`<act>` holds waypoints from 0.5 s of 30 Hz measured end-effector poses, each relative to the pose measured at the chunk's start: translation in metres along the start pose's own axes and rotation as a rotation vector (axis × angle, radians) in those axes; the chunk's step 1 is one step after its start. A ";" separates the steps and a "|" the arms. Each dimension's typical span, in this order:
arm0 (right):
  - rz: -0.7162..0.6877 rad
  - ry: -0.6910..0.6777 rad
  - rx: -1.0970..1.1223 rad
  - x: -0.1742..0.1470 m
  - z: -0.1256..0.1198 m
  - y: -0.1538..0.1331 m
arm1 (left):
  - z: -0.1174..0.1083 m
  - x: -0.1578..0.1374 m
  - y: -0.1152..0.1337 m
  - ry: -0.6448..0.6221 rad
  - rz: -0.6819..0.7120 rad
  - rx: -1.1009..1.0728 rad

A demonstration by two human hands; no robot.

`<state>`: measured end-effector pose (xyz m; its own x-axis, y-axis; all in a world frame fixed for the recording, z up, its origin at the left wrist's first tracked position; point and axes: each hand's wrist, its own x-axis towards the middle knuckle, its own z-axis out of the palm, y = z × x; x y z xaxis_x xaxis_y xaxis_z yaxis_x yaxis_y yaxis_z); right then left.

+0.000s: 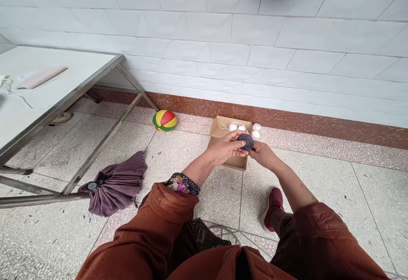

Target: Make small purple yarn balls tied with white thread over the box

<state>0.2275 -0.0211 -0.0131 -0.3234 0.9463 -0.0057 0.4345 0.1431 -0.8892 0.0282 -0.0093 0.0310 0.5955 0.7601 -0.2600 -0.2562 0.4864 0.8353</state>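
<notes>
A ball of dark grey yarn (245,142) is held up in front of me, above an open cardboard box (237,162). My left hand (225,147) is closed round its left side, with the thumb across the front. At its lower right edge, my right hand (264,156) has its fingers pressed together against the ball; the fingertips are partly hidden. Inside the box, at the back, lie white yarn balls (233,125). More white yarn balls (256,127) rest on the floor just right of the box. My hands cover part of the box.
A metal-framed table (92,69) stands at the left, with a pinkish flat item (44,77) and cord on top. A colourful ball (164,120) sits near the table leg by the tiled wall (255,33). A purple folded umbrella (117,182) lies on the floor at the lower left.
</notes>
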 end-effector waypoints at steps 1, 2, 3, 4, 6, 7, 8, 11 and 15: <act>-0.022 -0.011 -0.023 -0.001 0.000 -0.001 | -0.002 0.001 0.001 0.046 0.016 -0.009; -0.050 -0.024 -0.042 -0.002 0.000 -0.003 | -0.004 0.001 0.002 0.089 0.036 -0.019; -0.080 -0.038 -0.056 -0.003 -0.001 -0.006 | -0.006 0.002 0.003 0.126 0.057 -0.023; -0.108 -0.057 -0.063 -0.005 -0.002 -0.009 | -0.007 0.002 0.004 0.154 0.077 -0.018; -0.150 -0.101 -0.052 -0.009 -0.007 -0.018 | -0.010 0.003 0.004 0.198 0.102 0.031; -0.162 -0.116 -0.036 -0.011 -0.009 -0.023 | -0.012 0.003 0.003 0.219 0.107 0.074; -0.169 -0.121 -0.013 -0.012 -0.012 -0.028 | -0.012 0.004 0.001 0.239 0.112 0.127; -0.191 -0.045 0.048 -0.015 -0.019 -0.039 | -0.013 0.008 -0.006 0.283 0.158 0.309; -0.240 0.146 0.041 -0.011 -0.024 -0.039 | -0.008 0.010 -0.017 0.226 0.194 0.427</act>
<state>0.2341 -0.0306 0.0330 -0.2875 0.9187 0.2707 0.3249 0.3594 -0.8748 0.0324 -0.0070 0.0104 0.3767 0.9158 -0.1397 0.0158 0.1444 0.9894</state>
